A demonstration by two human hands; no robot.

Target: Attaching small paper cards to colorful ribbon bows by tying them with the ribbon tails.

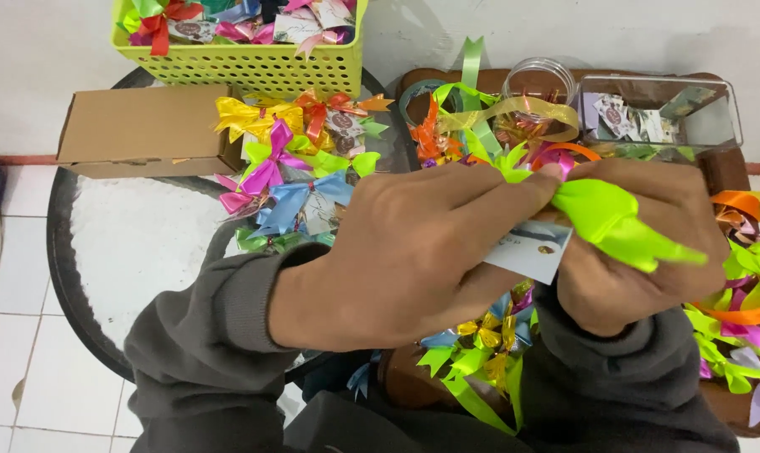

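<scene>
My left hand (413, 252) and my right hand (648, 243) meet in the middle of the view, both in grey sleeves. Together they pinch a lime-green ribbon bow (615, 220) against a small white card (531, 247). The left thumb and forefinger press on the bow's knot; the right hand holds the bow's tails and the card's edge from behind. Part of the card is hidden under my fingers.
A pile of finished coloured bows (300, 159) lies on the round glass table (111, 252). A brown cardboard box (149, 130) and a lime-green basket (246, 50) with bows stand at the back. A clear plastic box (657, 109), a round clear container (538, 84) and loose ribbons (745, 319) lie on the right.
</scene>
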